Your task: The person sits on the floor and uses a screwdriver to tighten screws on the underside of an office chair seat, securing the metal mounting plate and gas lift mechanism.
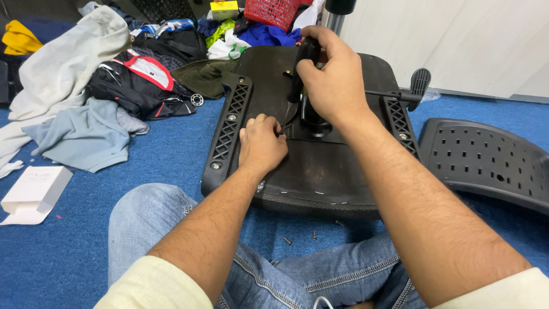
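Right hand [331, 80] fisted on black tool handle [303, 63], tip hidden; left hand [260, 143] fingers curled at 9 o'clock, pressing matte black upturned seat base [320, 171].

The upturned chair seat [320, 166] was matt black fabric stapled over a base with ribbed plastic brackets [229, 123], the backrest [486, 160] at three o'clock was perforated matt plastic, small metal screws [300, 237] lay on rough blue carpet [51, 257], and soft cloth garments [80, 134] were heaped at ten o'clock.
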